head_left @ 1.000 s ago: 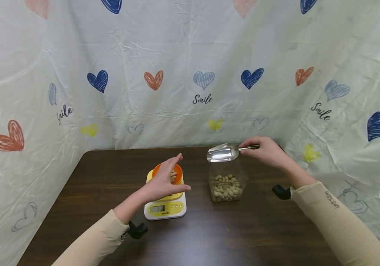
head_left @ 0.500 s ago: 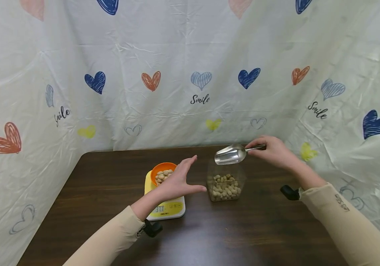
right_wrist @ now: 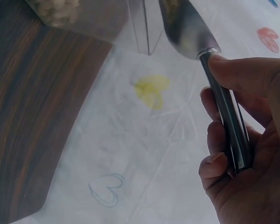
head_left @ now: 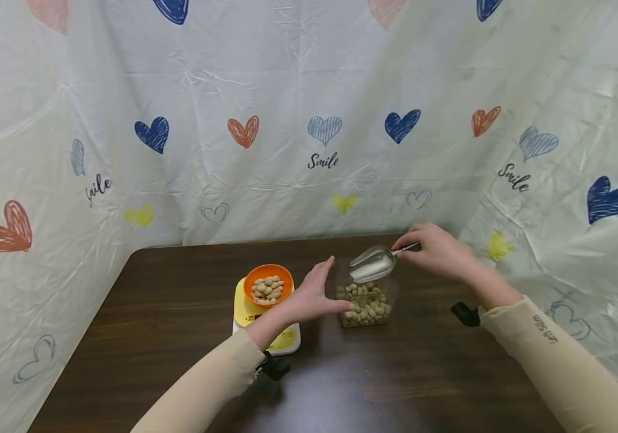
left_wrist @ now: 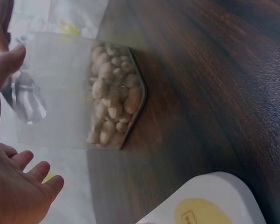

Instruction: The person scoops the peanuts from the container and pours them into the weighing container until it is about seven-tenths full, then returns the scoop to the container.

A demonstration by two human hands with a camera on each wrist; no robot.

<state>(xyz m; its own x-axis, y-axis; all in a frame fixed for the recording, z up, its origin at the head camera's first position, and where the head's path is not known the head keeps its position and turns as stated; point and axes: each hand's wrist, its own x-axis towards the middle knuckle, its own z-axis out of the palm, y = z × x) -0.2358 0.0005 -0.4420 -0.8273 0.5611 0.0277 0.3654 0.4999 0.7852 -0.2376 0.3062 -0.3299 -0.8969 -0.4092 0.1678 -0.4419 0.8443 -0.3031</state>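
Note:
My right hand grips the handle of a metal scoop, its bowl tilted down over a clear square container of unshelled peanuts. In the right wrist view my fingers wrap round the dark, shiny handle. My left hand reaches toward the container's left side, thumb and fingers spread wide. The left wrist view shows a gap between that palm and the clear wall. Behind the left wrist stands a yellow and white kitchen scale bearing an orange bowl with peanuts; its display is mostly hidden.
Everything stands on a dark wooden table. A white sheet printed with hearts and "Smile" hangs behind the table and along both sides. The scale sits to the left of the container, with a strip of table between them.
My left hand has moved right, from over the scale to beside the container, uncovering the orange bowl. The scoop shifted slightly right, then its bowl dipped toward the container's opening.

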